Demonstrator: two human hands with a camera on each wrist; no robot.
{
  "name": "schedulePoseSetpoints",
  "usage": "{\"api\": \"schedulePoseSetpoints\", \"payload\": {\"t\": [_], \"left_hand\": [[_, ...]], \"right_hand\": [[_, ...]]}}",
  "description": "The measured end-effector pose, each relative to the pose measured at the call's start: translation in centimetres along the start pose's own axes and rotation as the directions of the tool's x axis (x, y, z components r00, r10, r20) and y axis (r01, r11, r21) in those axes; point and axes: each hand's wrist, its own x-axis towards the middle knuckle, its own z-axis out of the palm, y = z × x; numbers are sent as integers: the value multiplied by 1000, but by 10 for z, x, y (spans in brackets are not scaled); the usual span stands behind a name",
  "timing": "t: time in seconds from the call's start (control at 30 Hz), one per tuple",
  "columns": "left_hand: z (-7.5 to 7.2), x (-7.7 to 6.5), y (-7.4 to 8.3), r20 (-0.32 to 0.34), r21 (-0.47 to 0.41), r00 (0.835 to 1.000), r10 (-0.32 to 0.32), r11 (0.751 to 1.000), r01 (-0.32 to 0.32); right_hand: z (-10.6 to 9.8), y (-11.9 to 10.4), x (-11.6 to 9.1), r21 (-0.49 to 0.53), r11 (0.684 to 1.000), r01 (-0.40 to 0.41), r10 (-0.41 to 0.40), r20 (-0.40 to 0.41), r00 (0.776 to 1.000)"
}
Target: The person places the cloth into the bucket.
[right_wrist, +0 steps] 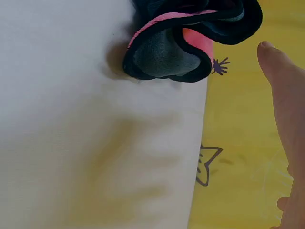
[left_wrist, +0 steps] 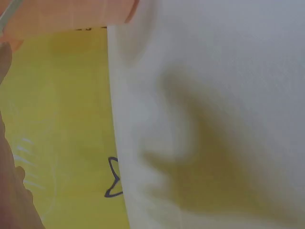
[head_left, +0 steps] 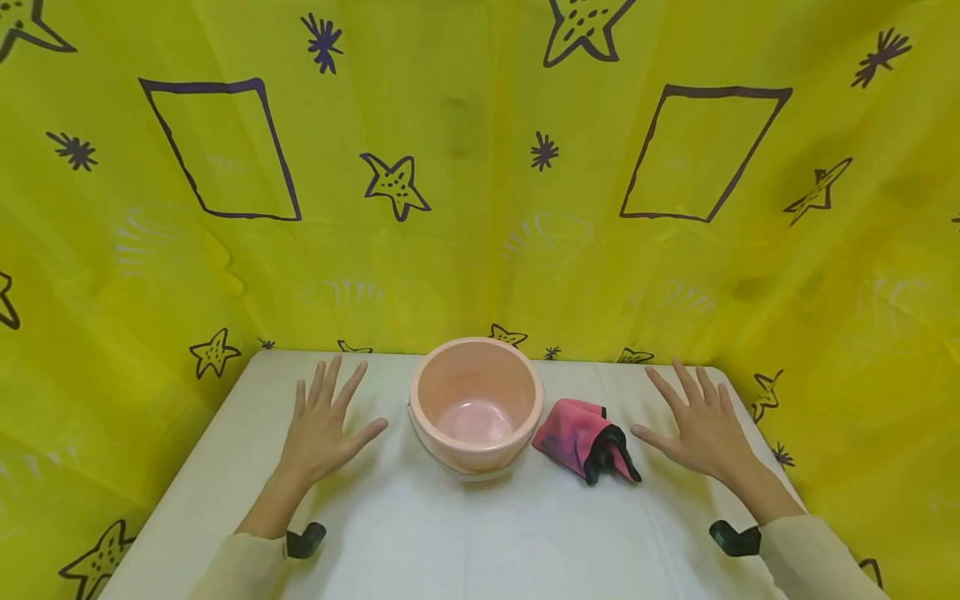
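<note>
A pink, glossy round pot (head_left: 477,446) with a thin wire handle stands upright at the back middle of the table, its inside showing bare. Beside it on the right lies a crumpled pink and purple cloth (head_left: 572,433) with black edging; the right wrist view shows its dark grey underside (right_wrist: 164,57). My left hand (head_left: 322,425) is spread over the table to the left of the pot, holding nothing. To the right of the cloth, my right hand (head_left: 701,425) is likewise spread, with its thumb pointing toward the cloth. Both hands cast shadows on the tabletop.
The white-covered table (head_left: 480,542) ends at the back and sides against a yellow curtain (head_left: 465,250) printed with stars and shells. A dark device is worn at each wrist, the left one (head_left: 306,540) and the right one (head_left: 735,538).
</note>
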Motion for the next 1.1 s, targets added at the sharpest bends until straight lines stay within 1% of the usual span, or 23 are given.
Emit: {"api": "schedulePoseSetpoints", "payload": {"t": [0.13, 0.27, 0.4, 0.63, 0.7, 0.77, 0.97, 1.1], "left_hand": [[-3, 4, 10, 7, -71, 1000, 28, 997, -28], [-2, 8, 19, 26, -175, 997, 71, 982, -65], [-1, 11, 29, 38, -288, 993, 109, 953, -94], [4, 14, 50, 59, -457, 991, 119, 886, -79], [6, 14, 55, 60, -485, 990, 124, 871, -80], [8, 14, 60, 60, -503, 991, 123, 861, -77], [12, 15, 67, 58, -524, 990, 128, 848, -79], [16, 15, 68, 58, -546, 990, 127, 835, -75]], "right_hand": [[-3, -2, 6, 14, 1000, 21, -20, -12, 1000], [-6, -4, 11, 47, 998, 32, -32, -11, 999], [-7, -8, 16, 83, 996, 37, -38, 14, 999], [-8, -26, 26, 169, 986, 14, -33, 108, 994], [-8, -33, 28, 201, 980, 4, -31, 134, 990], [-6, -39, 31, 231, 973, 1, -38, 154, 987], [1, -59, 36, 298, 954, 34, -92, 185, 978], [4, -71, 39, 361, 932, 29, -111, 208, 972]]}}
